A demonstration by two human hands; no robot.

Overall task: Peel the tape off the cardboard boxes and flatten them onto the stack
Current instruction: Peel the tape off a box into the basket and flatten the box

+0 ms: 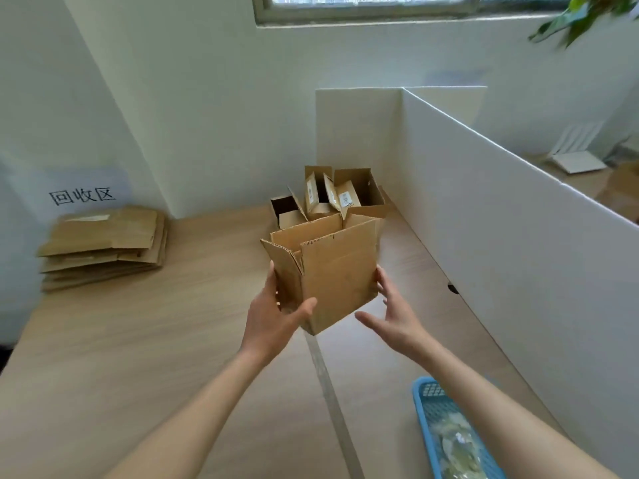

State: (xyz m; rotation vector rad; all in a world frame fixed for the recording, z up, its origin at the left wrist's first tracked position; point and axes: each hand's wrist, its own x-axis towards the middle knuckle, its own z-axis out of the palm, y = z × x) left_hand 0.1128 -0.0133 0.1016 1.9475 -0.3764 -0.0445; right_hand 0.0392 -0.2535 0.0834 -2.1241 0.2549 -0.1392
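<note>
We hold a plain brown corrugated cardboard box (328,271) up above the pale wood-grain surface (138,340), its top flaps standing open. Our left hand (276,312) has its grip clamped on the box: the thumb lies across the near face by the lower corner and the fingers wrap round the left side. Our right hand (394,312) has its grip apart, fingers spread and straight, with the fingertips at the box's right edge and the thumb held clear below it.

Just beyond the grips, a cluster of opened brown cardboard boxes (332,198) stands against the white partition board (484,219), some bearing white labels. Far to the left of the left grip, a stack of flattened brown cardboard (103,243) lies on the surface, under a paper sign with black characters (83,195) on the wall. Near our right forearm, a blue plastic mesh basket (425,406) holds crumpled clear tape.
</note>
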